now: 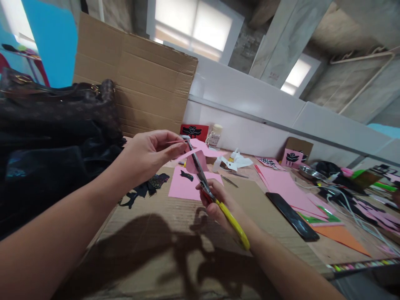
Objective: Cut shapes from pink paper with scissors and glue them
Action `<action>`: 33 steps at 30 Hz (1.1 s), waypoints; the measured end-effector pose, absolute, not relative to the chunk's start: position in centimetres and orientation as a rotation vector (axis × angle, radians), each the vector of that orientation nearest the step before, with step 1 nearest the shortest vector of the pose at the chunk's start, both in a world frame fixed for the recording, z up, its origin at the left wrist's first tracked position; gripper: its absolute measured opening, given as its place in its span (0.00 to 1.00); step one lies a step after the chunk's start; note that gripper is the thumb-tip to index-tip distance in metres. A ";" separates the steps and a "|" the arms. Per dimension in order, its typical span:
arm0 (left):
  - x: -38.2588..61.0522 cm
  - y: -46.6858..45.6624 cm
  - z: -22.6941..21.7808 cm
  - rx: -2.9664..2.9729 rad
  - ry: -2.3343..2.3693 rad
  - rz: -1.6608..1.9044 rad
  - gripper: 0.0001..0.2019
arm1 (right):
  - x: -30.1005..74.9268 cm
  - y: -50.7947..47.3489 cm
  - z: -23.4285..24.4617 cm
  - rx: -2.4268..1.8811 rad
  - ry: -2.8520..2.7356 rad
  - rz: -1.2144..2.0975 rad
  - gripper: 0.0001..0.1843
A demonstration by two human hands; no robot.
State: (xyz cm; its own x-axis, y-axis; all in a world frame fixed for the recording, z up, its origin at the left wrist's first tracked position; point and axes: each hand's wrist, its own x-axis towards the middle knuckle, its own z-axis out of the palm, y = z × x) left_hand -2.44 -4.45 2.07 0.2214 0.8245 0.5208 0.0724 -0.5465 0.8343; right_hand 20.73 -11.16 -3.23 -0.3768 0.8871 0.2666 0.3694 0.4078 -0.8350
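Note:
My left hand [156, 152] pinches a piece of pink paper [196, 161] between thumb and fingers, raised above the work surface. Yellow-handled scissors [233, 225] are in my right hand [215, 198], their blades pointing up and away, against the pink paper near my left fingertips. Whether the blades are fully closed I cannot make out. Below lies a pink sheet [178, 189] with a small black cutout [186, 175] on it. Dark glittery scraps [150, 185] rest to its left, under my left forearm.
Cardboard [140, 233] covers the table in front of me, with an upright cardboard panel [150, 75] behind. A black phone [292, 216] and stacked pink sheets [281, 187] lie right. A dark handbag [62, 108] stands left. Glue bottles [233, 155] and a jar [214, 135] are at the back.

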 end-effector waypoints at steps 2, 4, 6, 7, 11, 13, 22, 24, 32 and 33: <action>-2.4 -4.4 2.0 1.798 0.814 1.389 0.15 | 20.6 -11.2 -3.1 -1.045 -1.911 0.969 0.29; -2.3 -4.4 2.0 1.795 0.800 1.401 0.16 | 20.6 -11.3 -3.0 -1.049 -1.904 0.975 0.26; -2.3 -4.5 2.0 1.792 0.794 1.428 0.15 | 20.7 -11.4 -2.9 -1.079 -1.914 0.928 0.23; -2.2 -4.5 2.0 1.786 0.788 1.437 0.15 | 20.7 -11.4 -2.8 -1.093 -1.924 0.904 0.22; -2.2 -4.9 2.2 1.797 0.775 1.429 0.11 | 20.9 -11.4 -2.8 -1.092 -1.955 0.852 0.21; -2.3 -4.9 2.2 1.828 0.802 1.429 0.10 | 20.9 -11.4 -2.8 -1.082 -1.957 0.850 0.21; -2.5 -4.8 2.2 1.808 0.838 1.439 0.12 | 20.7 -11.4 -2.8 -1.087 -1.953 0.856 0.23; -2.5 -4.8 2.2 1.807 0.836 1.434 0.12 | 20.7 -11.4 -2.7 -1.096 -1.948 0.858 0.22; -2.3 -5.0 2.4 1.778 0.828 1.422 0.12 | 20.9 -11.4 -3.0 -1.032 -1.931 0.884 0.22; -2.3 -5.0 2.4 1.773 0.824 1.422 0.13 | 20.9 -11.4 -3.0 -1.026 -1.930 0.884 0.22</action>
State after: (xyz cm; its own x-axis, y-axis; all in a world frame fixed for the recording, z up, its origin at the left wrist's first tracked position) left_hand -2.32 -5.04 2.40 0.1912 0.8269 0.5289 0.0479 -0.5460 0.8364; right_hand 20.88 -11.35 -3.01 -0.3847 0.8733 0.2990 0.3438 0.4362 -0.8316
